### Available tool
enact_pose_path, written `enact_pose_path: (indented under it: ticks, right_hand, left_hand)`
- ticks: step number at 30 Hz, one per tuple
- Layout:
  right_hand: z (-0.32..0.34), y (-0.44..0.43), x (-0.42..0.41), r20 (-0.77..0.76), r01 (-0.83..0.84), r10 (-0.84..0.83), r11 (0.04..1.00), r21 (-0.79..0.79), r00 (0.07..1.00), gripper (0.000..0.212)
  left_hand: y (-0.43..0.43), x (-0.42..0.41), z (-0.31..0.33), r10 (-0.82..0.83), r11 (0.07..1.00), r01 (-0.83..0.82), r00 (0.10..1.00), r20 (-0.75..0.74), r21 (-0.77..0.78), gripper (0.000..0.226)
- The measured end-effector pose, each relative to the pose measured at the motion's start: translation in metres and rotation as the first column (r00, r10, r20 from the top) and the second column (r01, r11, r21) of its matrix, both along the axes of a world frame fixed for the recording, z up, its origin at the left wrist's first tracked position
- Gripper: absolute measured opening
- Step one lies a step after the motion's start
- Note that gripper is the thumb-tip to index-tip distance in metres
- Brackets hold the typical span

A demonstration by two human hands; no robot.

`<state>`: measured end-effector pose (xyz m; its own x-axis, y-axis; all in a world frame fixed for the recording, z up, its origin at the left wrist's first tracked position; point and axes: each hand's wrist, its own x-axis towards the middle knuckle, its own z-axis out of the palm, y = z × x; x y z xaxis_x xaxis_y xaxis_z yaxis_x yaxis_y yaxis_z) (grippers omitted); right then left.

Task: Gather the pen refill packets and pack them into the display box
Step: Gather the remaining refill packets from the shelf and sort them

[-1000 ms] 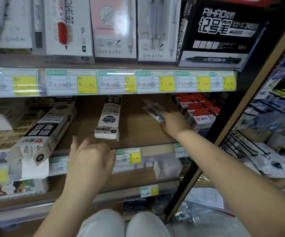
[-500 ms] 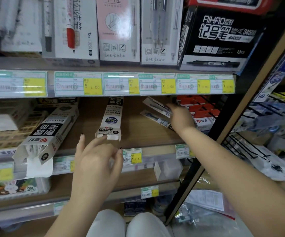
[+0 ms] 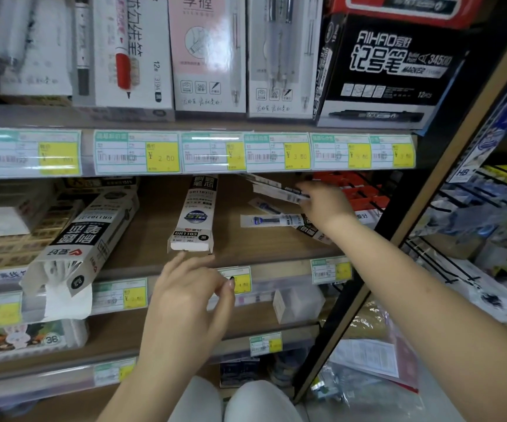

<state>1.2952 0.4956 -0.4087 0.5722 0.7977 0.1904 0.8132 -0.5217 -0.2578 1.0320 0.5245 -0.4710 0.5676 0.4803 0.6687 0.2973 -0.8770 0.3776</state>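
This is a shop that sells pens, because the wooden shelves (image 3: 240, 245) have yellow price tags (image 3: 162, 155) along their front edges and hold many boxes of pens (image 3: 209, 56) and a black marker box (image 3: 392, 65).

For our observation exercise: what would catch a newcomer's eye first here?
The right hand pinches a fan of pen refill packets at the back right of the middle shelf; the left hand hovers just before the GR1103 box at its centre. Above right stands a black AIHAO marker box.
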Motion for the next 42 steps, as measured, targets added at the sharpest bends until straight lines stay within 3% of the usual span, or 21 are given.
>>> enact_pose_path:
  ticks: [3, 5, 7, 9, 10, 12, 14, 16, 21, 23, 29, 32, 34, 39, 42]
  right_hand:
    - [0.029, -0.017, -0.020, -0.095, -0.022, 0.017, 0.999, -0.043, 0.995, 0.046]
    - [0.041, -0.034, -0.035, -0.204, -0.087, 0.085, 0.996, 0.000, 0.975, 0.035]
    - [0.042, -0.050, -0.051, -0.366, -0.167, 0.182, 0.983, 0.073, 0.913, 0.017]
    - [0.036, -0.062, -0.066, -0.534, -0.205, 0.244, 0.970, 0.132, 0.809, 0.015]
    - [0.031, -0.067, -0.073, -0.606, -0.211, 0.262, 0.965, 0.156, 0.751, 0.017]
    - [0.014, -0.075, -0.090, -0.718, -0.195, 0.277, 0.961, 0.196, 0.638, 0.021]
    - [-0.006, -0.082, -0.109, -0.792, -0.127, 0.274, 0.961, 0.245, 0.545, 0.021]
    - [-0.024, -0.088, -0.125, -0.838, -0.011, 0.270, 0.953, 0.302, 0.474, 0.021]
    - [-0.054, -0.095, -0.162, -0.893, 0.231, 0.333, 0.883, 0.408, 0.302, 0.029]
    - [-0.060, -0.096, -0.173, -0.894, 0.275, 0.335, 0.867, 0.416, 0.296, 0.031]
    - [-0.078, -0.092, -0.190, -0.870, 0.352, 0.296, 0.826, 0.441, 0.395, 0.026]
    - [-0.083, -0.094, -0.193, -0.890, 0.383, 0.289, 0.823, 0.419, 0.352, 0.022]
    - [-0.081, -0.098, -0.194, -0.896, 0.398, 0.303, 0.816, 0.420, 0.325, 0.018]
    - [-0.077, -0.101, -0.192, -0.904, 0.416, 0.320, 0.808, 0.417, 0.285, 0.020]
    - [-0.076, -0.101, -0.189, -0.902, 0.402, 0.317, 0.815, 0.417, 0.292, 0.022]
  left_hand:
    - [-0.001, 0.001, 0.001, -0.057, 0.997, 0.059, 0.997, 0.047, -0.048, 0.025]
    - [-0.004, 0.005, -0.002, -0.066, 0.995, 0.070, 0.997, 0.050, -0.067, 0.027]
    - [-0.011, 0.012, -0.004, -0.049, 0.992, 0.050, 0.999, 0.015, -0.115, 0.029]
    - [-0.022, 0.022, -0.005, -0.044, 0.957, 0.050, 0.999, 0.028, -0.287, 0.025]
    - [-0.029, 0.027, -0.005, -0.055, 0.901, 0.080, 0.996, 0.069, -0.426, 0.020]
    - [-0.044, 0.035, -0.005, -0.075, 0.677, 0.202, 0.976, 0.206, -0.707, 0.024]
    - [-0.058, 0.039, -0.008, -0.036, 0.501, 0.298, 0.945, 0.324, -0.812, 0.030]
    - [-0.068, 0.039, -0.011, 0.010, 0.462, 0.335, 0.924, 0.382, -0.821, 0.020]
    - [-0.075, 0.026, -0.023, 0.116, 0.403, 0.315, 0.914, 0.390, -0.859, 0.030]
    - [-0.073, 0.019, -0.029, 0.143, 0.404, 0.290, 0.917, 0.373, -0.868, 0.031]
    - [-0.066, 0.008, -0.040, 0.204, 0.374, 0.287, 0.902, 0.380, -0.882, 0.028]
    - [-0.064, 0.002, -0.037, 0.274, 0.246, 0.326, 0.880, 0.388, -0.913, 0.036]
    - [-0.061, -0.001, -0.032, 0.330, 0.108, 0.392, 0.852, 0.405, -0.913, 0.040]
    - [-0.043, 0.000, -0.026, 0.458, -0.109, 0.453, 0.813, 0.360, -0.885, 0.030]
    - [-0.043, -0.002, -0.020, 0.419, -0.198, 0.584, 0.776, 0.471, -0.787, 0.042]
